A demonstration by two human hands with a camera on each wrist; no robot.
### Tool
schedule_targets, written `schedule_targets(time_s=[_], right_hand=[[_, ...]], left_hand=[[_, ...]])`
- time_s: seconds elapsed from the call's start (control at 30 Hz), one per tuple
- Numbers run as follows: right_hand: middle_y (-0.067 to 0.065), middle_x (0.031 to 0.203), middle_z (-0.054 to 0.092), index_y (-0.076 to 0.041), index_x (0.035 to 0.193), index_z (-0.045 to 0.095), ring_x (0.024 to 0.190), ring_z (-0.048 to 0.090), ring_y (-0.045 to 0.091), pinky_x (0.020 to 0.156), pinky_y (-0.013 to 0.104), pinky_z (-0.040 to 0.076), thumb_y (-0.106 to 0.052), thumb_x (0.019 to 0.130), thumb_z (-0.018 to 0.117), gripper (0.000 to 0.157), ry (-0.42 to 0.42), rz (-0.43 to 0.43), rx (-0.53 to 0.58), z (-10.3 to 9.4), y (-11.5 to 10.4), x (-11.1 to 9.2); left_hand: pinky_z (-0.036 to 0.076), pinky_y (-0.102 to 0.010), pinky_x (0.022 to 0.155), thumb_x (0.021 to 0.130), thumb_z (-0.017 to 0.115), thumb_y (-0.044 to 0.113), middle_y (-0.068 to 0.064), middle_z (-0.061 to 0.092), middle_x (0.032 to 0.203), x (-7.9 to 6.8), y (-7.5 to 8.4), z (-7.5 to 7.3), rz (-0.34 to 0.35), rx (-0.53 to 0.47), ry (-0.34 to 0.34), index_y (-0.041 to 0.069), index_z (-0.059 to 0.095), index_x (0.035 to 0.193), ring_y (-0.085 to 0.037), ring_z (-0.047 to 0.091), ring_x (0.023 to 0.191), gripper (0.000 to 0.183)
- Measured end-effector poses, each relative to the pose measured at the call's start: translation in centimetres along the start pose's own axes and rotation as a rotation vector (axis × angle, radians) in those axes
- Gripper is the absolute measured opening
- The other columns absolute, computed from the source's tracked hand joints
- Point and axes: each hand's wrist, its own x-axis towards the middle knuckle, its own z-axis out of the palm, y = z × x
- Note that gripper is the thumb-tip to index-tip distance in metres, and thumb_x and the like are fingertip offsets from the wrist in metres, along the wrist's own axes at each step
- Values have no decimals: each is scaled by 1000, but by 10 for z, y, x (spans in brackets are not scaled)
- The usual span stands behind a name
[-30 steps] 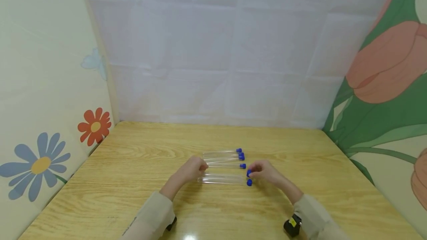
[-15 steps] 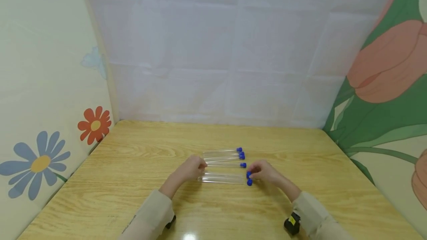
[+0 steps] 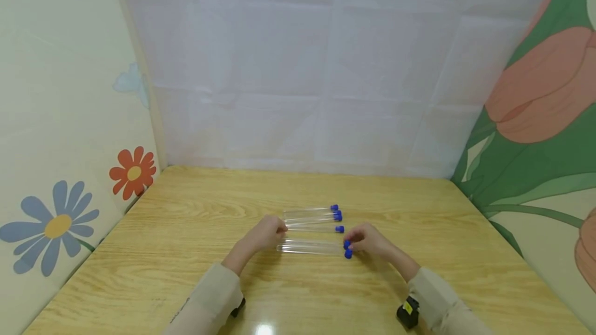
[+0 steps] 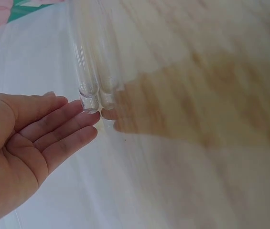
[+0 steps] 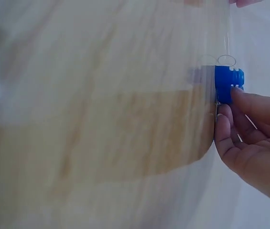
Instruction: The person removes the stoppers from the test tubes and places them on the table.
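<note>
1. The worktop is smooth and glossy, with a pale yellow wood grain, and mirrors the hands in both wrist views.
2. Two clear near tubes, slim, straight and see-through, lie flat side by side at the middle of the worktop. Their long axes run left to right, the right ends slightly nearer; the rounded ends point left, the open mouths right.
3. Beyond them lie four clear capped tubes, each with a blue stopper at its right end. They also run left to right, the farthest ones with the right end angled slightly away.
4. The left hand is at the rounded ends of the near tubes, palm showing in its wrist view, with fingers straight and close together, the tips against a tube's end.
5. The right hand pinches a blue cap, solid-coloured and notched along its side, just beside the open mouths.
6. A second cap sits on the near side of the pinched one, right of the tubes.
7. Light cloth sleeves cover both forearms.
8. A creased white sheet hangs at the far side, between flower-printed panels left and right.
</note>
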Motion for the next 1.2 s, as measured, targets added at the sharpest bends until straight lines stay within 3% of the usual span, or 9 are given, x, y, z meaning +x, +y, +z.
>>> schedule_targets(time_s=[0.23, 0.43, 0.57, 0.7, 0.87, 1.0, 1.07, 1.2], right_hand=[[21, 83, 62, 18, 90, 57, 73, 56, 20, 61, 23, 47, 16, 73, 58, 17, -2, -3, 22, -1, -1, -1], [15, 88, 62, 13, 95, 58, 80, 57, 22, 68, 31, 50, 12, 78, 57, 18, 41, 95, 30, -5, 1, -2], [22, 93, 60, 14, 99, 56, 85, 57, 31, 72, 35, 50, 9, 81, 54, 18, 65, 96, 67, -11, -2, 0], [29, 104, 55, 19, 109, 49, 94, 55, 37, 79, 40, 49, 5, 85, 53, 28, 68, 110, 218, -17, 2, 5], [31, 114, 50, 25, 119, 34, 93, 59, 21, 83, 34, 47, 5, 88, 48, 39, 120, 155, 485, -22, 13, 9], [29, 112, 53, 26, 120, 30, 89, 60, 15, 83, 31, 47, 8, 88, 47, 41, 148, 166, 581, -22, 17, 10], [26, 110, 55, 26, 120, 29, 89, 60, 16, 84, 32, 47, 8, 87, 47, 42, 151, 174, 611, -22, 17, 11], [21, 105, 60, 26, 121, 27, 87, 61, 16, 83, 32, 48, 7, 88, 46, 42, 157, 187, 677, -19, 17, 13]], left_hand=[[42, -22, 52, 76, 55, -10, -4, 58, 64, 1, -4, 1, 15, 6, 9, -5, 65, 72, -9, 44, 56, 12], [50, -30, 63, 79, 58, -7, -11, 64, 76, 4, -3, 2, -3, 30, 11, -6, 66, 82, -21, 58, 70, 9], [51, -34, 69, 80, 58, -7, -16, 64, 83, 7, -1, 1, 10, 12, 39, -9, 65, 87, -26, 61, 78, 10], [51, -34, 71, 82, 57, -7, -16, 65, 86, 14, -1, -1, 11, -34, 53, -8, 64, 90, -27, 61, 81, 11], [50, -32, 75, 83, 57, -5, -15, 64, 92, 22, -3, -3, -16, -100, 54, -7, 63, 96, -27, 61, 86, 14], [50, -32, 76, 84, 58, -3, -15, 64, 93, 29, -16, 2, 74, -52, 70, -5, 64, 97, -26, 61, 86, 14], [51, -31, 73, 83, 60, 0, -11, 65, 92, 49, -61, 29, 144, -25, 87, -1, 66, 96, -21, 62, 84, 15], [49, -19, 69, 79, 66, 8, 9, 65, 89, 96, -172, 95, 254, -18, 115, 19, 68, 94, -4, 60, 80, 19]])
